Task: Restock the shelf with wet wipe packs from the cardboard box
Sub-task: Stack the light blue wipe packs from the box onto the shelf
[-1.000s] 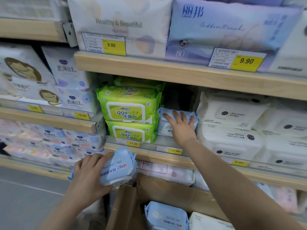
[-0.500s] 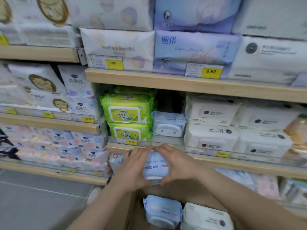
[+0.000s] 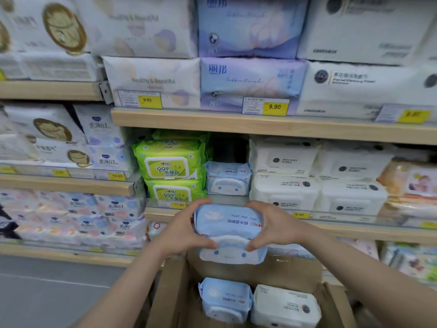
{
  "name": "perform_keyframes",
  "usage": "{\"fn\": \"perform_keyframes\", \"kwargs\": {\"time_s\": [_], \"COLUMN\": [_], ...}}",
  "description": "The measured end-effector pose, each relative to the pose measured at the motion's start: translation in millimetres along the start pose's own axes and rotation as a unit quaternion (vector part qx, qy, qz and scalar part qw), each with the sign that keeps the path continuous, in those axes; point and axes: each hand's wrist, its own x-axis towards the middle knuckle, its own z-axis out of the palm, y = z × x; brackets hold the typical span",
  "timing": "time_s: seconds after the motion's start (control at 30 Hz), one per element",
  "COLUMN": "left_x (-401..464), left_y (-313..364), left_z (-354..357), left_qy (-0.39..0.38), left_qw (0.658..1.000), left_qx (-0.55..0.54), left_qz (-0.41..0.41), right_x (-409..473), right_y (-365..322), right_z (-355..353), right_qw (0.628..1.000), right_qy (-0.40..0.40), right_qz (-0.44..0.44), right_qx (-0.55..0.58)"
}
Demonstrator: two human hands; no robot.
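- Shop aisle: wooden shelf tiers packed with tissue and wipe packs, yellow price tags along the edges.
- Middle tier: two green packs stacked, a single blue pack on the shelf just to their right, dark gap above it, white packs further right.
- Left hand and right hand hold a blue wet wipe pack between them, in front of the shelf edge and above the cardboard box.
- Fingers curl round the pack's top and sides; thumbs press its front near the white flap.
- Box below, open: one blue pack in the box beside a white pack in the box, touching.
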Motion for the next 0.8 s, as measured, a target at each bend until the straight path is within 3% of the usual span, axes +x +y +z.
{"fn": "perform_keyframes", "kwargs": {"time_s": [0.2,0.33,0.43,0.53,0.6,0.67,0.73,0.8], "left_x": [7,13,25,51,76,95,105,107], "left_y": [2,5,22,38,34,19,-2,-22], "left_z": [10,20,6,-41,-76,-103,-112,-106], "left_qy": [-0.001,-0.007,-0.029,0.075,0.195,0.233,0.156,0.109], "left_qw": [0.998,0.994,0.976,0.943,0.889,0.85,0.856,0.854], "left_qx": [0.059,0.1,0.206,0.292,0.37,0.453,0.493,0.509], "left_qz": [0.029,0.037,0.066,0.138,0.188,0.131,0.034,0.001], "right_x": [1,7,11,22,32,47,68,91], "right_y": [0,2,7,11,8,1,-4,-3], "right_z": [7,23,16,-3,-15,-23,-28,-28], "right_qw": [0.978,0.98,0.987,0.993,0.992,0.987,0.981,0.978], "right_qy": [-0.023,-0.028,0.006,0.075,0.122,0.159,0.184,0.195], "right_qz": [-0.024,-0.014,-0.022,-0.024,-0.022,-0.036,-0.059,-0.078], "right_qx": [-0.206,-0.195,-0.158,-0.092,-0.039,0.002,0.021,0.018]}}
